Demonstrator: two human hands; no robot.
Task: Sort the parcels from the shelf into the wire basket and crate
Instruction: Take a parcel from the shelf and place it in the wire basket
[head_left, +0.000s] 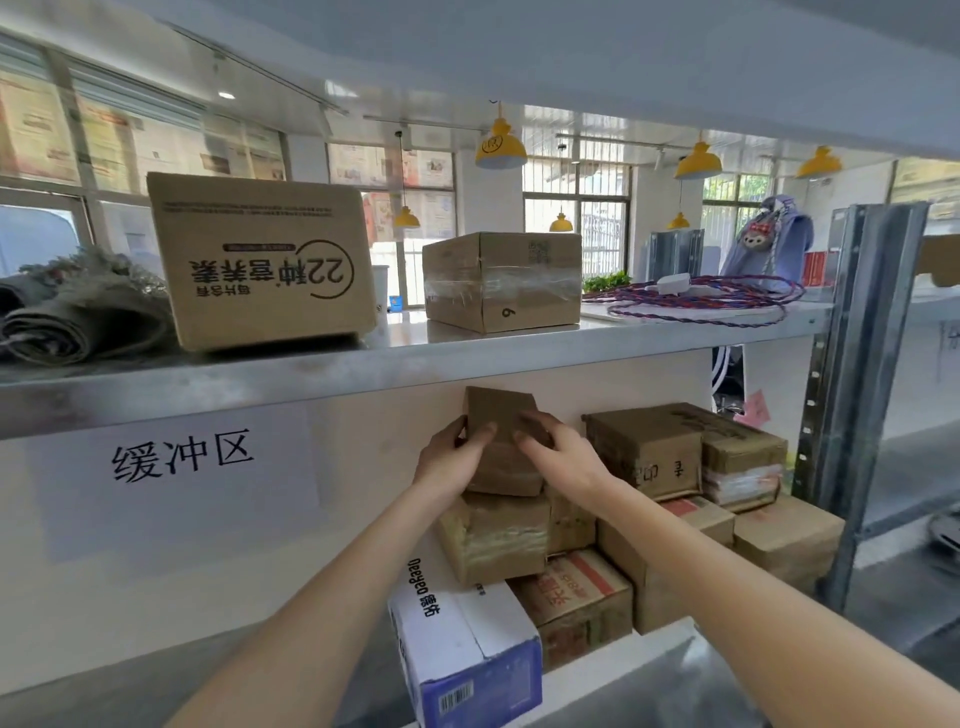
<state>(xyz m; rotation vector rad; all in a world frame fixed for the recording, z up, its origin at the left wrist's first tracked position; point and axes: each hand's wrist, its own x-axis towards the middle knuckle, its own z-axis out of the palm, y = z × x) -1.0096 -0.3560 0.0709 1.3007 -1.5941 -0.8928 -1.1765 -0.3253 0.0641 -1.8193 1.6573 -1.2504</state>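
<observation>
Head view: both hands grip one small brown tape-wrapped cardboard parcel (503, 441) at the top of the stack on the lower metal shelf (613, 670). Left hand (451, 457) curls round its left edge, thumb on the near face; right hand (558, 453) holds the right edge, fingers bent over the front. The parcel sits tilted, its base touching the taped brown parcel beneath (493, 540).

Judgement: the step in hand is lifting this parcel off the stack. It should come straight up and toward the person, grip even on both sides, so the parcel below is not dragged. The upper shelf edge (363, 364) is close above; clearance needs care.

Containers: neither wire basket nor crate is in view, so their contents cannot be told. The lower shelf holds a white and blue printed carton (467, 644) nearest, and further brown cardboard parcels (675, 467) stacked to the right.
</observation>
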